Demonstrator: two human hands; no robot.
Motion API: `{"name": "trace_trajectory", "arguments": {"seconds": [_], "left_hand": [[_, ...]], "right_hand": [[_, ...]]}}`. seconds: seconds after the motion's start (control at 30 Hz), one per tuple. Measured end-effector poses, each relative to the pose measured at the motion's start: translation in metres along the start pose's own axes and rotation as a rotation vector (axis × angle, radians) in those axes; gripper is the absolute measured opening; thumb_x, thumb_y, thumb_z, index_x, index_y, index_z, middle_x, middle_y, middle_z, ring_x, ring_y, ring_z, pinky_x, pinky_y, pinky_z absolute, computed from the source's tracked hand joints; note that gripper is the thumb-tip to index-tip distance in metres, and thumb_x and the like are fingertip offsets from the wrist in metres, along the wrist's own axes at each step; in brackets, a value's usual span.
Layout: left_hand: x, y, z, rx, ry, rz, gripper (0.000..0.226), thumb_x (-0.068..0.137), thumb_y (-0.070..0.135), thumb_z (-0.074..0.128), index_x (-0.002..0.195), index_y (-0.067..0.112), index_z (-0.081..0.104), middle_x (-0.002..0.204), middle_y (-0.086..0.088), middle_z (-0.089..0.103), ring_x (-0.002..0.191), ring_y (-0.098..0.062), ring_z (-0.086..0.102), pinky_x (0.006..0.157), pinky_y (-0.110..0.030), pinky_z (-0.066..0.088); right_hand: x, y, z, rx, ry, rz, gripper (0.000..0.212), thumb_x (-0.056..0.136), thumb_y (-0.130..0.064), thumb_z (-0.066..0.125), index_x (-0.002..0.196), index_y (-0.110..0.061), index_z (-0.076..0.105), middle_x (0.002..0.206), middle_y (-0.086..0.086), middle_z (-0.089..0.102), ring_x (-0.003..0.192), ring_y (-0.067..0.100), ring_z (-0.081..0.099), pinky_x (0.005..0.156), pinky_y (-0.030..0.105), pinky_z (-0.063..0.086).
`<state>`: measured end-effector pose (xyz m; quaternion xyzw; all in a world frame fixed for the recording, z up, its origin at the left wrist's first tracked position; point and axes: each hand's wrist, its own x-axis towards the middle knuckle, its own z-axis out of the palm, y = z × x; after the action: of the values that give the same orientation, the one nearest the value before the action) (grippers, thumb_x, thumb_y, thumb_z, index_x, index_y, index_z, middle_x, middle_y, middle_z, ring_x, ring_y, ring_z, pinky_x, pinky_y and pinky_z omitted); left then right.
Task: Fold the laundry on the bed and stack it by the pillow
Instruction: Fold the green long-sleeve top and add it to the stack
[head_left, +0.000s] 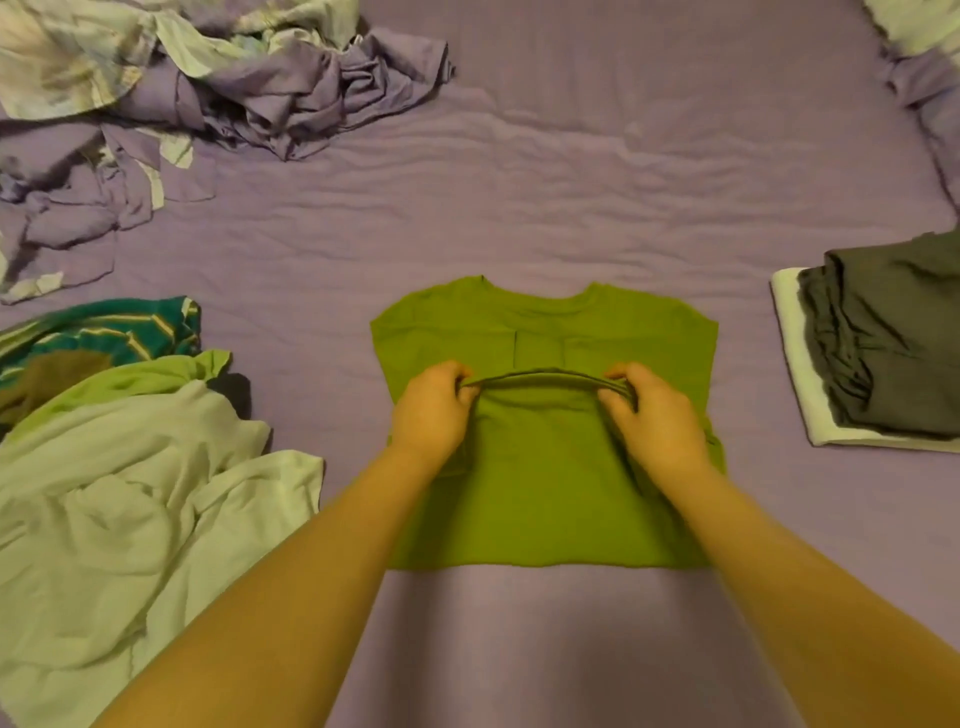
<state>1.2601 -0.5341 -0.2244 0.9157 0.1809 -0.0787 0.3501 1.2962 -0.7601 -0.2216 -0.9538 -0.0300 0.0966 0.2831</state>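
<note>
Pinching folded hem of green shirt (540, 467) with left hand (434, 410) and right hand (652, 415), mid-bed (571, 182). Sitting at right: folded dark garment (893, 358) on white one (800, 384).

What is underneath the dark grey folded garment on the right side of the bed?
The dark grey garment lies on a folded white item, whose left and near edges stick out. The rest of the white item is covered, so anything else between them cannot be seen.

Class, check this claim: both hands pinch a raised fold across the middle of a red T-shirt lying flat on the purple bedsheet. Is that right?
Not quite. The head view shows a green T-shirt, not red. The left hand and right hand do pinch its raised fold on the purple bedsheet.
</note>
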Motion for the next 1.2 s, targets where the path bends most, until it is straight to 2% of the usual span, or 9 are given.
{"name": "trace_trajectory", "arguments": {"seconds": [0.13, 0.23, 0.33, 0.6, 0.77, 0.83, 0.93, 1.03, 1.2], "left_hand": [[0.016, -0.007, 0.029, 0.172, -0.063, -0.093, 0.036, 0.092, 0.026, 0.057, 0.125, 0.013, 0.055, 0.123, -0.014, 0.060, 0.116, -0.032, 0.053, 0.093, -0.040, 0.043], [0.014, -0.012, 0.043, 0.320, 0.015, -0.134, 0.028, 0.094, 0.035, 0.051, 0.114, 0.017, 0.059, 0.117, -0.011, 0.060, 0.112, -0.031, 0.053, 0.085, -0.039, 0.041], [0.015, -0.011, 0.043, 0.210, 0.130, -0.090, 0.024, 0.099, 0.035, 0.042, 0.097, 0.015, 0.056, 0.102, -0.012, 0.064, 0.099, -0.033, 0.058, 0.074, -0.040, 0.040], [0.075, 0.011, 0.000, 0.240, 0.308, 0.176, 0.029, 0.100, 0.039, 0.038, 0.091, 0.016, 0.054, 0.095, -0.012, 0.062, 0.086, -0.035, 0.060, 0.061, -0.039, 0.041], [0.120, 0.026, 0.007, 0.495, 0.222, 0.203, 0.037, 0.094, 0.026, 0.051, 0.129, 0.014, 0.052, 0.129, -0.015, 0.052, 0.116, -0.035, 0.050, 0.089, -0.043, 0.039], [0.111, 0.032, 0.029, 0.518, 0.216, 0.329, 0.040, 0.089, 0.017, 0.057, 0.128, 0.009, 0.055, 0.133, -0.019, 0.051, 0.123, -0.036, 0.048, 0.097, -0.044, 0.038], [0.084, 0.036, 0.076, 0.508, -0.007, 0.506, 0.044, 0.092, 0.016, 0.049, 0.137, 0.014, 0.048, 0.145, -0.015, 0.042, 0.137, -0.033, 0.035, 0.113, -0.048, 0.021], [0.070, 0.038, 0.113, 0.632, -0.158, 0.523, 0.048, 0.096, 0.037, 0.040, 0.143, 0.027, 0.040, 0.152, -0.008, 0.034, 0.142, -0.028, 0.027, 0.114, -0.054, 0.017], [0.081, 0.054, 0.131, 0.674, -0.125, 0.458, 0.063, 0.089, 0.062, 0.024, 0.139, 0.031, 0.046, 0.150, -0.010, 0.037, 0.138, -0.034, 0.033, 0.105, -0.066, 0.026]], "right_hand": [[0.006, 0.020, 0.030, -0.240, -0.186, 0.182, 0.050, 0.091, -0.036, 0.058, 0.133, -0.012, 0.046, 0.125, 0.018, 0.059, 0.115, 0.033, 0.055, 0.090, 0.040, 0.042], [0.004, 0.030, 0.041, -0.225, -0.032, 0.165, 0.037, 0.092, -0.031, 0.058, 0.118, -0.005, 0.057, 0.115, 0.020, 0.062, 0.108, 0.035, 0.057, 0.085, 0.042, 0.041], [0.007, 0.029, 0.040, -0.080, 0.096, 0.129, 0.027, 0.093, -0.026, 0.057, 0.104, -0.002, 0.059, 0.104, 0.024, 0.064, 0.097, 0.040, 0.060, 0.076, 0.045, 0.042], [0.067, 0.023, -0.008, -0.088, 0.189, 0.089, 0.032, 0.093, -0.039, 0.053, 0.106, -0.010, 0.050, 0.092, 0.024, 0.065, 0.087, 0.044, 0.061, 0.063, 0.041, 0.040], [0.121, 0.020, -0.004, -0.070, 0.098, 0.153, 0.047, 0.090, -0.031, 0.059, 0.131, -0.013, 0.043, 0.118, 0.019, 0.061, 0.109, 0.037, 0.057, 0.081, 0.042, 0.044], [0.123, 0.024, 0.006, -0.070, 0.013, 0.188, 0.062, 0.089, -0.027, 0.060, 0.142, -0.011, 0.032, 0.131, 0.018, 0.054, 0.119, 0.035, 0.052, 0.092, 0.044, 0.044], [0.106, 0.032, 0.016, -0.125, 0.001, 0.209, 0.074, 0.084, -0.029, 0.063, 0.147, -0.012, 0.026, 0.137, 0.016, 0.049, 0.125, 0.034, 0.045, 0.098, 0.044, 0.038], [0.083, 0.039, 0.024, -0.194, 0.089, 0.175, 0.079, 0.079, -0.029, 0.069, 0.145, -0.011, 0.031, 0.135, 0.016, 0.050, 0.121, 0.037, 0.046, 0.095, 0.044, 0.038], [0.073, 0.055, 0.030, 0.043, 0.263, 0.196, 0.054, 0.084, -0.010, 0.065, 0.135, -0.008, 0.048, 0.113, 0.010, 0.064, 0.104, 0.033, 0.056, 0.088, 0.046, 0.043]]}}
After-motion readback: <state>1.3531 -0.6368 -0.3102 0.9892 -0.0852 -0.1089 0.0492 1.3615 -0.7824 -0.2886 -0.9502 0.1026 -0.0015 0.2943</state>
